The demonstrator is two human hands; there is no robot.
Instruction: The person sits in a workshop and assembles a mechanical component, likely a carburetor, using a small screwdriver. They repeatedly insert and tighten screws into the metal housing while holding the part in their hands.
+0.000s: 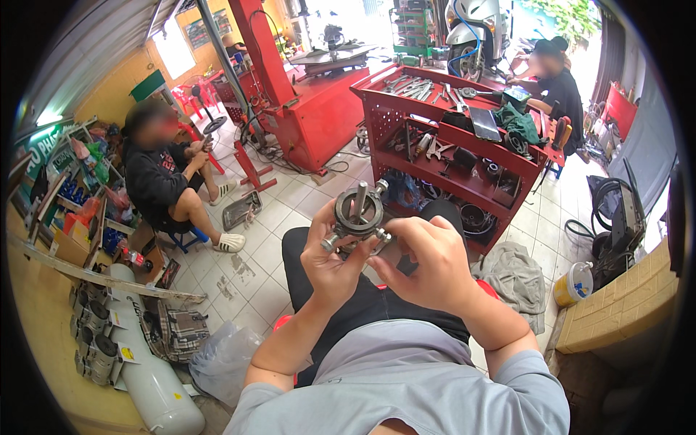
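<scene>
A dark metal ring tool [375, 205] with an upright rod in its middle and bolts sticking out around its sides is held up above my lap. My left hand [328, 267] grips it from the left and below, fingers wrapped round its body. At its right side is my right hand [435, 250], the fingers bent and the thumb close to the underside by a side bolt [382, 235]. My right fingertips seem to pinch the tool there, though the exact contact is partly hidden.
A red tool cart [442, 163] with wrenches stands ahead. One person [159, 174] sits at the left, another [558, 80] at the far right. A metal tray [241, 210] lies on the tiles. Near me are a white cylinder [152, 377], a plastic bag [230, 357], grey cloth [511, 279] and a bucket [573, 284].
</scene>
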